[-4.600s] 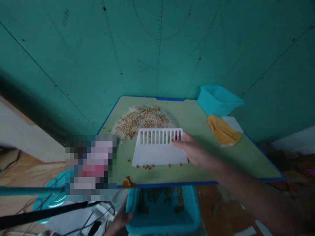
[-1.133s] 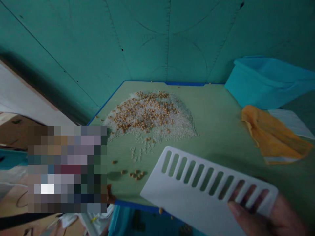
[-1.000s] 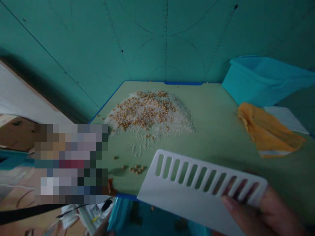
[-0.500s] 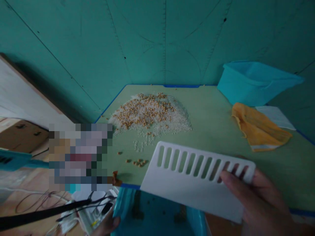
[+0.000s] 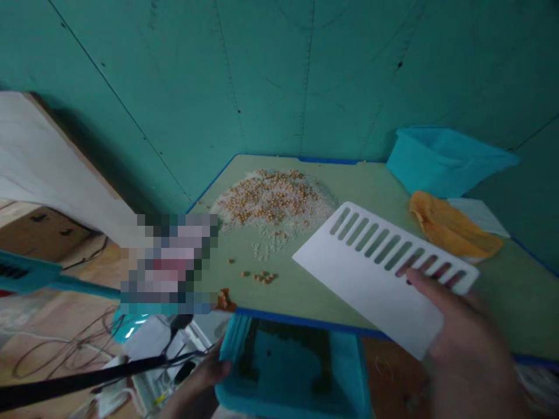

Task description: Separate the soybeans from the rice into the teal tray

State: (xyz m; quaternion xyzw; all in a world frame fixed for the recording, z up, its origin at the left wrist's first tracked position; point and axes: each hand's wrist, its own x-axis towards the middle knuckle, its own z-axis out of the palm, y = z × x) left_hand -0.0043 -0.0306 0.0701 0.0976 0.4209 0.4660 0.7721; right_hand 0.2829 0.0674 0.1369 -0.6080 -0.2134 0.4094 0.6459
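A white flat plastic scraper with a row of slots (image 5: 362, 273) is pinched in my right hand (image 5: 463, 331), thumb on top. It hangs tilted above the tabletop, its left corner near a pile of yellow beans and white grains (image 5: 273, 201). Several loose beans (image 5: 264, 277) lie near the front edge. My left hand (image 5: 207, 372) grips the left side of a teal plastic bin (image 5: 292, 401) beneath the table's front edge. Dark patches show inside the bin. Part of my left hand is hidden behind the bin's wall.
The pale green tabletop (image 5: 375, 180) has a blue edge and meets a green wall. At the back right stand a teal open container (image 5: 437, 163) and an orange cloth (image 5: 454, 227) on something white. Cables (image 5: 65, 349), a cardboard box (image 5: 43, 233) and a blurred-out area lie left.
My right hand has lifted the scraper up and away from the bin, over the tabletop, and turned it more steeply. My left hand stays on the bin. The view has shifted slightly.
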